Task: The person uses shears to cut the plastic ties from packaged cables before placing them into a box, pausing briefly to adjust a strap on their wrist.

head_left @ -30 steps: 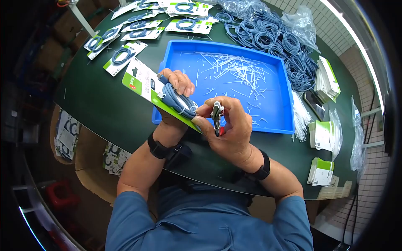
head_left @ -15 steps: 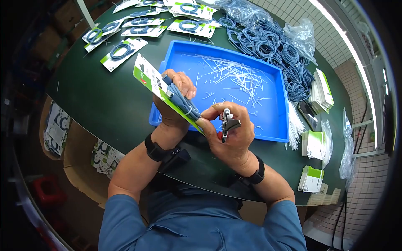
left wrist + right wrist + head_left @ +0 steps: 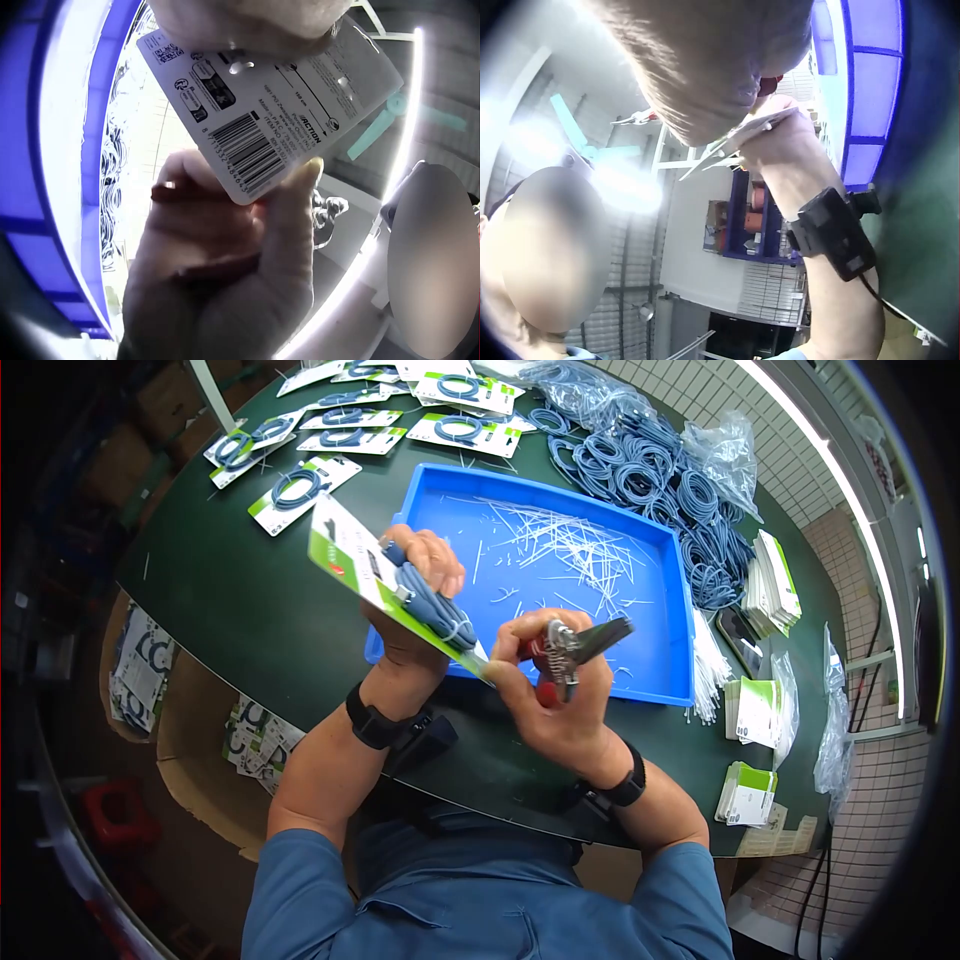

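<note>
In the head view my left hand (image 3: 430,558) grips a tilted white-and-green card (image 3: 345,545) with a coiled blue-grey cable (image 3: 430,605) on its front. A white cable tie (image 3: 457,630) goes round the coil's lower end. My right hand (image 3: 575,710) holds red-handled cutters (image 3: 565,650), their metal jaws pointing right, away from the card. Its thumb reaches the card's lower corner. From the left wrist, the card's printed back (image 3: 247,112) with a barcode shows, the right thumb and fingers at its corner. The right wrist view sees the card (image 3: 757,127) nearly edge-on.
Behind the hands lies a blue tray (image 3: 450,515) with scattered white tie pieces. Carded cables (image 3: 460,428) spread along the back left; loose cable coils (image 3: 640,470) heap at the back right. White ties (image 3: 708,670), a phone (image 3: 740,635) and card stacks (image 3: 770,585) lie right.
The cutters have swung round in my right hand, from upright to jaws pointing right. The right hand has shifted slightly right and down from the coil; the card has turned more edge-on.
</note>
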Available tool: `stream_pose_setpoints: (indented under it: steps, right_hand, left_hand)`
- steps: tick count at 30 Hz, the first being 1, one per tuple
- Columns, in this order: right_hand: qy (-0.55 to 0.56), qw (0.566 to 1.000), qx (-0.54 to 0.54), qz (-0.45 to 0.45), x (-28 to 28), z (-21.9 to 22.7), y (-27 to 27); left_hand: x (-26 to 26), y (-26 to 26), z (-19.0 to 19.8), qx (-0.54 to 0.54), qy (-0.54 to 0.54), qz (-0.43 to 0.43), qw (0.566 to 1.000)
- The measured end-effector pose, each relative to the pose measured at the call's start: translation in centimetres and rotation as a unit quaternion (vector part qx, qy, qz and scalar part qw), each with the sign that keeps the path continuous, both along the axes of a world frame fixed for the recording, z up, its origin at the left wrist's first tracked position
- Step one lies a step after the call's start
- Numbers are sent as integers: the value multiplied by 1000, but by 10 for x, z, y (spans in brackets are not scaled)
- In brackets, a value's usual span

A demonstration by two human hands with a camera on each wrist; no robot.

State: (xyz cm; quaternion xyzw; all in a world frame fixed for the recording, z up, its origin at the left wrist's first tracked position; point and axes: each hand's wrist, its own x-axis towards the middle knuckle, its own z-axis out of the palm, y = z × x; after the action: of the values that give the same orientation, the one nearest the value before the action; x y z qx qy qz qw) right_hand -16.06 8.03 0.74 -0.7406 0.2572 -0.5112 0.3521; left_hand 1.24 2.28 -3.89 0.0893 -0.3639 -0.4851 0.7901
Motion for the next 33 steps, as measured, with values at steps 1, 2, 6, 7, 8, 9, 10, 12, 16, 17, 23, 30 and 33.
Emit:
stream_pose_setpoints:
  steps: [1,2,6,7,8,9,10,12,16,17,23,30,33]
  right_hand:
    - [-14,999,26,16,-2,3,3]
    - [-29,998,52,32,-5,5,5]
    - [37,997,73,2,-22,18,-4]
    - [77,994,71,-19,-26,19,-9]
    - [64,996,65,-16,-31,18,-13]
    - [110,989,73,-59,-36,16,-17]
    - [156,979,81,-98,-40,13,-21]
    - [193,972,49,-128,-48,9,-26]
    - [153,975,91,-134,-58,-2,-33]
    - [157,974,101,-126,-61,-5,-34]
    - [164,973,120,-110,-62,-7,-38]
    - [155,977,115,-94,-65,-9,-38]
    - [148,976,128,-92,-67,-12,-37]
  left_hand:
    - [6,-2,1,-1,-5,0,1000]
    - [16,-5,3,-14,0,11,1000]
    - [43,-6,25,-72,-17,32,997]
    - [49,1,37,-100,-38,37,994]
    - [58,6,46,-131,-61,43,989]
    - [71,14,52,-138,-77,49,986]
    - [86,26,58,-140,-130,23,981]
    - [122,55,63,-142,-200,14,969]
    - [195,130,33,-78,-311,59,945]
    - [208,153,25,-13,-302,109,947]
    - [265,214,15,242,-293,454,806]
    - [241,79,32,294,-528,364,709]
    - [220,8,35,241,-696,362,571]
